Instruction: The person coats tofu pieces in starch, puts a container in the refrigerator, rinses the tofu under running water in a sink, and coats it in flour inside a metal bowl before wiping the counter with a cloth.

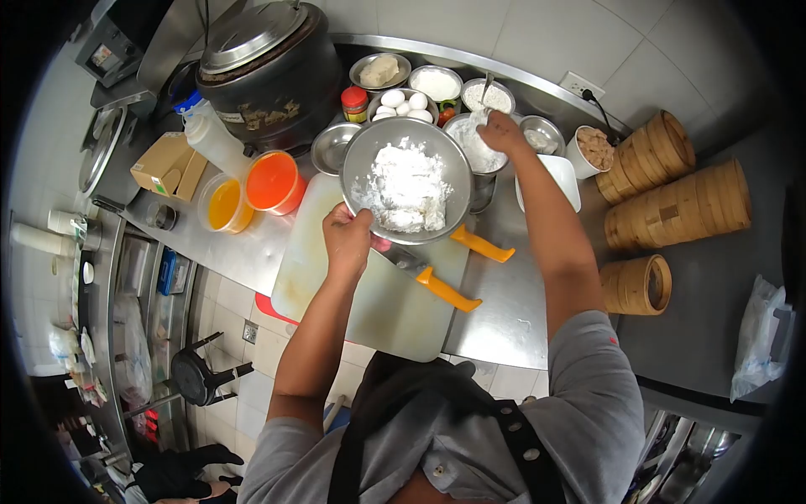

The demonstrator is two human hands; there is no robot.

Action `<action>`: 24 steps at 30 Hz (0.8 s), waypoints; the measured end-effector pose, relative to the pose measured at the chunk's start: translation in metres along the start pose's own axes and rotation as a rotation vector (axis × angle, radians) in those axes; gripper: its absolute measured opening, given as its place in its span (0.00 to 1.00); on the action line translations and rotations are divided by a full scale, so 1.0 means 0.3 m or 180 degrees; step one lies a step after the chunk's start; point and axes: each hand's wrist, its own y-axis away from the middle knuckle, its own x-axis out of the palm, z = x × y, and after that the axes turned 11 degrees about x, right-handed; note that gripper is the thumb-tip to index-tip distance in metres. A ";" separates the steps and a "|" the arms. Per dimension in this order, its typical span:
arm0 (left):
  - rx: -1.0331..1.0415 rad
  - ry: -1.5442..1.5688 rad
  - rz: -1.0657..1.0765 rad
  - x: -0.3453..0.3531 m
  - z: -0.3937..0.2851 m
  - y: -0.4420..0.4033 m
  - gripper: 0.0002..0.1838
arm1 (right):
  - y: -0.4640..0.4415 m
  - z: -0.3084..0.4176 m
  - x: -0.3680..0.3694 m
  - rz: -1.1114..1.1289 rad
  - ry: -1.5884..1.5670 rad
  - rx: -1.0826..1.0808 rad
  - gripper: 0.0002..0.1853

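Observation:
My left hand (348,239) grips the near-left rim of a steel mixing bowl (457,206) above the cutting board. Inside the bowl is a lumpy mound of white powder (411,189), coating something I cannot make out. My right hand (501,136) reaches to a smaller bowl of white powder (478,155) at the back, its fingers curled and white powder at the fingertips. Two knives with orange handles, one nearer (449,290) and one farther (484,244), lie at the right of the white cutting board (311,269), blades partly hidden by the mixing bowl.
Behind stand a bowl of eggs (395,99), a dough bowl (379,72), a red-lidded jar (354,102) and a large black pot (273,84). Orange liquid tubs (274,183) are left. Bamboo steamers (680,206) and a white tray (564,172) sit right.

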 end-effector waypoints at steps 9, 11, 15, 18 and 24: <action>-0.0356 0.0206 0.0169 -0.021 -0.101 0.035 0.05 | 0.423 0.436 -0.135 0.1051 -0.0456 -0.1477 0.22; -0.0402 0.0288 0.0182 -0.032 -0.107 0.038 0.04 | 0.488 0.461 -0.102 0.0598 -0.0051 -0.1861 0.24; -0.0413 0.0305 0.0049 -0.025 -0.086 0.040 0.04 | 0.578 0.480 -0.183 0.1279 0.0659 -0.2010 0.27; -0.0370 0.0173 -0.0001 -0.029 -0.060 0.058 0.04 | 0.583 0.412 -0.082 0.1343 0.0565 -0.2507 0.26; -0.0326 0.0156 -0.0113 -0.046 -0.063 0.074 0.04 | 0.634 0.473 -0.054 0.0758 0.1084 -0.3099 0.19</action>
